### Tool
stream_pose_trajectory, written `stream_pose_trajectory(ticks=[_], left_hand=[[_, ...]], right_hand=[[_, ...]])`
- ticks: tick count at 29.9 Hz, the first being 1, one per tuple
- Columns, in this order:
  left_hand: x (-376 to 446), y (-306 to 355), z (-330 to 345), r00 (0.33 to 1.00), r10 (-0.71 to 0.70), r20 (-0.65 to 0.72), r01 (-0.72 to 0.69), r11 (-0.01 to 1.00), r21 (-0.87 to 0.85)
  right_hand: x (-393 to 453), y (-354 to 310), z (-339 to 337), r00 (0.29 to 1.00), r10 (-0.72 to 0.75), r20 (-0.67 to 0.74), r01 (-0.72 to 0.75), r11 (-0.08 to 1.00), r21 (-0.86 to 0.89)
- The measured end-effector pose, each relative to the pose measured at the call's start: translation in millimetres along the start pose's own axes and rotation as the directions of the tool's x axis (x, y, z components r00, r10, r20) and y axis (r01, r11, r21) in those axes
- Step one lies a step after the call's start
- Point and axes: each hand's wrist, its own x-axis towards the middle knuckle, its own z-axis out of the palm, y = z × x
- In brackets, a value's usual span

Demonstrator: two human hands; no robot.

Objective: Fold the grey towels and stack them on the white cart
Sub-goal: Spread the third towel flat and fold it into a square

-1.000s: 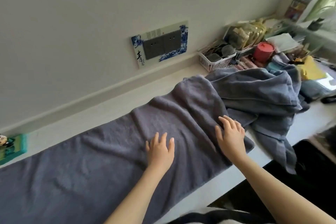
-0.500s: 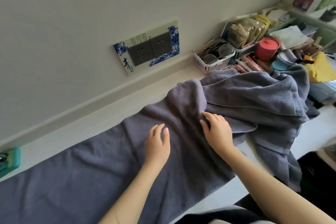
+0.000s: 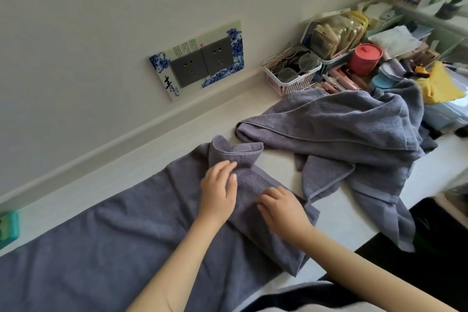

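A long grey towel (image 3: 106, 243) lies spread along the white counter (image 3: 336, 213). Its right end (image 3: 235, 153) is turned back on itself, with a raised curl at the far corner. My left hand (image 3: 219, 191) rests flat on the towel just below that curl, fingertips touching the turned-back hem. My right hand (image 3: 281, 208) lies on the towel's near right end, fingers bent toward the left and blurred, so its hold is unclear. A second grey towel (image 3: 349, 134) sits crumpled to the right, apart from the first. No white cart is in view.
A wall with a blue-and-white socket plate (image 3: 200, 63) runs behind the counter. At the far right stand a pink basket of glasses (image 3: 291, 78), a red tub (image 3: 364, 58), a yellow cloth (image 3: 438, 83) and other clutter. A green object (image 3: 8, 228) sits at the left edge.
The spread towel's right end has come off the crumpled towel and now lies turned back toward the left. Both hands have moved left with it. Bare counter now shows between the towels.
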Motion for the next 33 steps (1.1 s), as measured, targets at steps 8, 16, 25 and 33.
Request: stream_pose_trajectory(ticks=[8, 16, 25, 33], left_hand=[[-2, 6, 27, 0.925, -0.141, 0.352, 0.114, 0.989, 0.096], [26, 33, 33, 0.853, -0.101, 0.513, 0.122, 0.992, -0.007], [60, 77, 40, 0.526, -0.125, 0.841, 0.153, 0.987, 0.051], [117, 112, 35, 0.541, -0.193, 0.818, -0.039, 0.966, 0.254]], right_hand=[[5, 30, -6, 0.857, 0.489, 0.164, -0.469, 0.871, -0.147], [0, 36, -5, 0.770, 0.608, 0.192, -0.616, 0.787, -0.021], [-5, 37, -53, 0.872, 0.460, 0.166, -0.479, 0.734, 0.482], [-11, 61, -143, 0.867, 0.498, 0.026, -0.327, 0.530, 0.782]])
